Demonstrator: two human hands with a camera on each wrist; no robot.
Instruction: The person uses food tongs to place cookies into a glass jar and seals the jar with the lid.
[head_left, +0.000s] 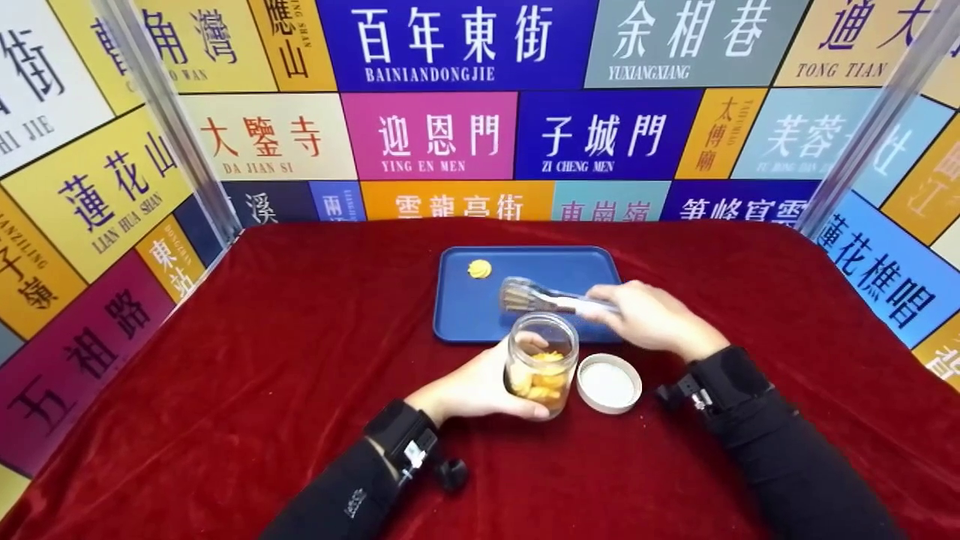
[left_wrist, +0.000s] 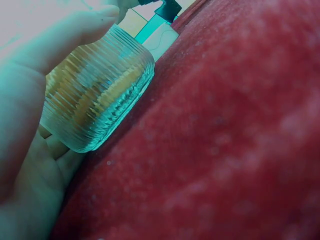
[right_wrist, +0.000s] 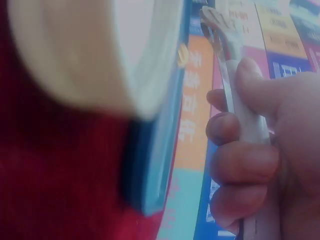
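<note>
My left hand (head_left: 480,382) grips a clear ribbed glass jar (head_left: 541,345), open at the top and partly filled with yellow cookies (head_left: 541,379). In the left wrist view the thumb and fingers wrap round the jar (left_wrist: 105,90). My right hand (head_left: 652,315) holds a pair of tongs (head_left: 555,300) by the handle, and their metal head (head_left: 517,295) is over the blue tray (head_left: 454,322), just beyond the jar's mouth. Curled fingers (right_wrist: 245,162) surround the pale handle in the right wrist view. One swirled yellow cookie (head_left: 479,269) lies at the tray's far left.
A round white lid (head_left: 609,383) lies on the red cloth (head_left: 315,315), right of the jar and close to the tray's front edge. Panels with printed signs (head_left: 435,135) stand behind and beside the table. Metal posts (head_left: 862,120) rise at the back corners.
</note>
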